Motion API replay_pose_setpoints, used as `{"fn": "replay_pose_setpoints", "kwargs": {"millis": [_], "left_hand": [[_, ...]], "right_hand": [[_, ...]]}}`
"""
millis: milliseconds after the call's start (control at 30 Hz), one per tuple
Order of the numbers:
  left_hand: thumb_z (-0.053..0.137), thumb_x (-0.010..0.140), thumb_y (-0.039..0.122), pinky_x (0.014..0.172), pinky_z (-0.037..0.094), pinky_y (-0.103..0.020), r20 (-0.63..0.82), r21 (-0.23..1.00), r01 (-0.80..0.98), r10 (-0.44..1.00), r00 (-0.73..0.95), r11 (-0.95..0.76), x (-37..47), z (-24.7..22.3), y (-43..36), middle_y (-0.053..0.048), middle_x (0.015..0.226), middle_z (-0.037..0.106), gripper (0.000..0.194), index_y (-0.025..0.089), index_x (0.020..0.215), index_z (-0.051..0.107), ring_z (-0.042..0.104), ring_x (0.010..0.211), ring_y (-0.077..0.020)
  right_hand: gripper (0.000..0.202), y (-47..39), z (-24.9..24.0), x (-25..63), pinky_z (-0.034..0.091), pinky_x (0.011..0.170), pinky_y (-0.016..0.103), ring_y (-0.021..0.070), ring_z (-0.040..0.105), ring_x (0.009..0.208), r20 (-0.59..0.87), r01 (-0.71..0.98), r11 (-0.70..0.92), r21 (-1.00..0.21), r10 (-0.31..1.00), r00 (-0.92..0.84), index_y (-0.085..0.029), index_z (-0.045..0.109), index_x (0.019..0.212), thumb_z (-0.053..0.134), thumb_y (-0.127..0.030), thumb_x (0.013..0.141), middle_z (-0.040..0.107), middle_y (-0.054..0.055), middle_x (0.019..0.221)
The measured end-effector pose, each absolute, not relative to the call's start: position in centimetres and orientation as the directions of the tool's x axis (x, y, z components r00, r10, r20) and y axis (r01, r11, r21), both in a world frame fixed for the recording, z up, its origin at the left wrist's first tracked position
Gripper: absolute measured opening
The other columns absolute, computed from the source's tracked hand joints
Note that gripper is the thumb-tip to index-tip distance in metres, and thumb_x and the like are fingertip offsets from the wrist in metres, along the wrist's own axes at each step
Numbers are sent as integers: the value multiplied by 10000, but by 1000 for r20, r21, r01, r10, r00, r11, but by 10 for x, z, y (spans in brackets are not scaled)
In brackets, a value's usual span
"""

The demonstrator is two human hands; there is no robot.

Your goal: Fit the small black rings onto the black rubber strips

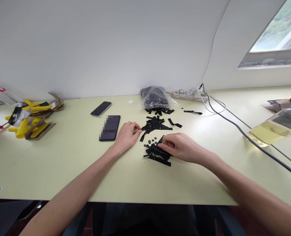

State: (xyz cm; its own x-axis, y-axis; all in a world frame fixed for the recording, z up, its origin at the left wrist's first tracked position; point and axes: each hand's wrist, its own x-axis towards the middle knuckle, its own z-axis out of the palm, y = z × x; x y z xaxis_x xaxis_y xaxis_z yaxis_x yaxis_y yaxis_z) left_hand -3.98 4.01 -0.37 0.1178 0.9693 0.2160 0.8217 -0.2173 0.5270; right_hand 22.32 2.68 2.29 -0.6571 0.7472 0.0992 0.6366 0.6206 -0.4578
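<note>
Two loose piles of black strips lie on the pale green table, an upper pile [155,124] and a lower pile [159,156]. Several small black rings [149,142] sit between them. My left hand [128,133] is at the left edge of the upper pile, its thumb and forefinger pinched at the end of a black strip. My right hand [178,147] is closed over the right side of the lower pile, with a black strip at its fingertips. Behind the piles, a clear plastic bag [155,97] full of black pieces lies with strips at its mouth.
Two phones [101,108] [109,127] lie left of my left hand. Yellow-handled tools [22,127] are at the far left. A power strip [189,95] stands by the wall, and a dark cable [243,132] crosses the right side near a container of yellow liquid [264,132].
</note>
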Motion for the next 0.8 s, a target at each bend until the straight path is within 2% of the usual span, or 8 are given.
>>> {"fn": "replay_pose_setpoints", "kwargs": {"millis": [100, 200, 267, 367, 433, 500, 567, 800], "left_hand": [[580, 998, 310, 843, 455, -377, 244, 564, 801, 967, 70, -200, -37, 0, 37, -53, 1002, 704, 132, 209, 956, 654, 604, 985, -247], [560, 1021, 314, 859, 455, -363, 356, 600, 754, 933, 45, -265, -31, 7, 29, -35, 1022, 711, 125, 215, 992, 631, 609, 983, -224], [568, 1026, 303, 893, 454, -351, 415, 591, 719, 903, 116, -364, -24, 12, 20, -20, 1037, 716, 107, 221, 1008, 634, 608, 1008, -209], [599, 1018, 281, 896, 462, -328, 414, 569, 652, 860, 298, -501, -12, 17, 7, -1, 991, 730, 87, 232, 1009, 670, 625, 979, -191], [602, 1017, 257, 894, 473, -317, 418, 584, 592, 831, 367, -555, -5, 17, 1, 4, 984, 741, 89, 236, 1017, 688, 644, 951, -179], [599, 1016, 240, 901, 484, -316, 428, 605, 550, 817, 386, -576, -1, 15, -3, -1, 1010, 751, 102, 237, 1041, 697, 662, 952, -176], [599, 1013, 234, 906, 490, -319, 428, 614, 543, 819, 381, -573, 0, 12, -3, -7, 1030, 752, 110, 237, 1067, 695, 669, 967, -179], [699, 957, 280, 849, 477, -313, 472, 543, 636, 826, 309, -548, -5, 11, 1, -10, 913, 672, 118, 200, 935, 615, 600, 894, -173]], "right_hand": [[385, 27, 22, 224, 289, 544, 285, 136, 420, 570, 107, 645, 619, -447, 753, -649, -208, 493, 712, 517, -433, 1024, 523, -7, 632], [248, 25, 23, 223, 388, 608, 283, 156, 552, 674, 175, 623, 620, -477, 762, -624, -213, 627, 961, 509, -418, 1035, 657, 41, 867], [283, 23, 25, 222, 444, 650, 296, 155, 583, 699, 242, 602, 626, -495, 765, -597, -240, 596, 1237, 530, -421, 1030, 668, 77, 1086], [560, 21, 26, 221, 480, 676, 304, 161, 610, 766, 334, 562, 654, -507, 750, -571, -266, 416, 1505, 594, -432, 1001, 589, 133, 1323], [432, 21, 26, 221, 468, 672, 291, 172, 617, 813, 340, 539, 677, -502, 727, -596, -247, 544, 1403, 592, -411, 1006, 636, 113, 1244], [229, 23, 24, 222, 432, 643, 280, 166, 600, 760, 285, 531, 677, -509, 715, -639, -218, 688, 1133, 545, -365, 1031, 693, 66, 988], [258, 25, 21, 221, 383, 598, 279, 149, 547, 654, 224, 529, 655, -539, 717, -660, -196, 699, 939, 505, -328, 1046, 650, 28, 764], [277, 25, 18, 219, 295, 552, 284, 129, 457, 566, 196, 502, 630, -592, 717, -669, -176, 688, 915, 490, -316, 1048, 599, 15, 687]]}}
